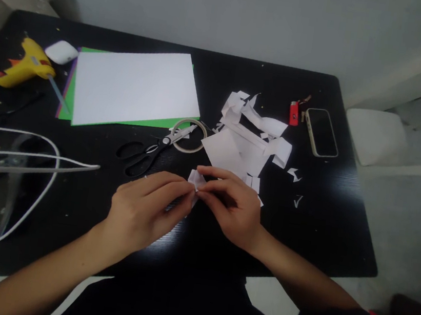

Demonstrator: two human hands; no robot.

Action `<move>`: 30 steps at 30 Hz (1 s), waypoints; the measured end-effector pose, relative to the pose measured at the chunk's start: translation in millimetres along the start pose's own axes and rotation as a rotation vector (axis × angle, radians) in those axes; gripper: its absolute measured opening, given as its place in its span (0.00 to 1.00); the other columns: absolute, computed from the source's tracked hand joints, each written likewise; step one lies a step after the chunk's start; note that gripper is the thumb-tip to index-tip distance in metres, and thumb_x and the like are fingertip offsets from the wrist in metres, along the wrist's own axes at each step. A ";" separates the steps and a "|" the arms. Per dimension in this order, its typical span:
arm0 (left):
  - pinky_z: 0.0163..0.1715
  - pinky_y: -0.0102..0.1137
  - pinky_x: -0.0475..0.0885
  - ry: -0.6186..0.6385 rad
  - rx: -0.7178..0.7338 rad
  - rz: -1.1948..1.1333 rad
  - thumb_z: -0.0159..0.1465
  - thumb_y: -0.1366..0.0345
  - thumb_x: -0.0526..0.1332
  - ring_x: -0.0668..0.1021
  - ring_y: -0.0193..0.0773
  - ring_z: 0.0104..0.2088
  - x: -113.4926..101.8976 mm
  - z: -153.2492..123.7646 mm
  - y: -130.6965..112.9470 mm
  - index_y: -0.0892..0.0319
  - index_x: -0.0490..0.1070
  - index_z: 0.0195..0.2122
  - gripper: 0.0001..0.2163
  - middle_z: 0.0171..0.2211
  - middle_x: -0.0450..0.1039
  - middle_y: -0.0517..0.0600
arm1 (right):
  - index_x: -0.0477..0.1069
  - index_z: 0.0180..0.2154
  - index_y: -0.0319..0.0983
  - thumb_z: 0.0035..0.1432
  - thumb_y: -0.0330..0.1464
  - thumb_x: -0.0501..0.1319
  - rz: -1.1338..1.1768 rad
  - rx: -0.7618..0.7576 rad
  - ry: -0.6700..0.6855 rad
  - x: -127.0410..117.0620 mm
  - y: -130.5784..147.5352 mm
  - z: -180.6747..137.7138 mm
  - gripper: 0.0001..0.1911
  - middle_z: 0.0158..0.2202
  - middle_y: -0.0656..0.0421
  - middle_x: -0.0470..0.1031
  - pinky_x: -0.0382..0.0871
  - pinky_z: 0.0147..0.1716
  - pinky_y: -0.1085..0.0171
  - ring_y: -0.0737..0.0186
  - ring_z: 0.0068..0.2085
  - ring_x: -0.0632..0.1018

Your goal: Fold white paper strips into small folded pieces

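Between my two hands, above the black table (199, 244), is a small folded piece of white paper (196, 178). My left hand (152, 206) pinches its left side between thumb and fingers. My right hand (233, 202) grips the right side, with the fingertips of both hands almost meeting. Much of the paper is hidden behind my fingers. Just beyond my right hand lies a loose pile of white paper scraps (225, 149). Black-handled scissors (144, 156) lie past my left hand, their blades reaching into a roll of tape (188, 149).
White sheets (134, 90) lie over green paper (166, 122) at the back left. A yellow glue gun (24, 65) and a white case (61, 52) are beside them. White cable (57, 158) loops at left. A red lighter (294, 113) and a phone (322, 132) lie at right.
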State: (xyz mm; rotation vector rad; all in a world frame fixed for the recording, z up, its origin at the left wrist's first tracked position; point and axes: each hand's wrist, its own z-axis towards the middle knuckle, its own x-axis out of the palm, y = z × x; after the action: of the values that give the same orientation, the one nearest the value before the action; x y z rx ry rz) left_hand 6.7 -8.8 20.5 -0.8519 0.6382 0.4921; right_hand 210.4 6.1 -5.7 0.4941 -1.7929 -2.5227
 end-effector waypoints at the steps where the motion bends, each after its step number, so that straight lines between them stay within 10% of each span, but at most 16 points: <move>1: 0.32 0.27 0.80 0.000 0.001 0.004 0.67 0.72 0.68 0.86 0.35 0.33 0.5 -0.2 0.2 0.57 0.78 0.42 0.04 0.37 0.85 0.49 | 0.81 0.42 0.43 0.66 0.26 0.69 -0.001 0.002 -0.004 0.0 0.3 -0.1 0.06 0.54 0.54 0.84 0.82 0.56 0.55 0.56 0.54 0.85; 8: 0.32 0.29 0.81 0.000 -0.031 -0.025 0.67 0.72 0.68 0.86 0.37 0.33 1.1 0.5 -1.5 0.55 0.80 0.42 0.05 0.37 0.85 0.49 | 0.82 0.42 0.44 0.67 0.28 0.69 0.012 0.046 -0.002 0.0 2.2 -0.2 0.05 0.55 0.55 0.84 0.82 0.56 0.52 0.55 0.54 0.85; 22: 0.35 0.30 0.82 0.059 -0.667 -0.707 0.69 0.67 0.67 0.86 0.37 0.32 -0.2 10.2 -3.4 0.57 0.75 0.51 0.10 0.31 0.84 0.47 | 0.81 0.42 0.44 0.65 0.29 0.70 0.226 0.147 0.007 0.1 0.2 -0.6 0.04 0.57 0.54 0.81 0.84 0.53 0.56 0.55 0.57 0.83; 30: 0.34 0.30 0.83 0.120 -0.737 -0.857 0.68 0.64 0.69 0.85 0.37 0.32 -1.3 12.4 3.9 0.57 0.79 0.49 0.10 0.33 0.84 0.49 | 0.81 0.40 0.44 0.64 0.30 0.71 0.306 0.204 0.013 1.0 1.0 1.4 0.03 0.55 0.55 0.83 0.83 0.56 0.54 0.55 0.57 0.83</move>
State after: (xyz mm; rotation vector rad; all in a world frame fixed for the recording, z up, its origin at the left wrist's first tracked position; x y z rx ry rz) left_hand 7.3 3.3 25.4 -1.7451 0.1298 -0.1377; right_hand 208.9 6.9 -4.7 0.2149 -1.9594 -2.1456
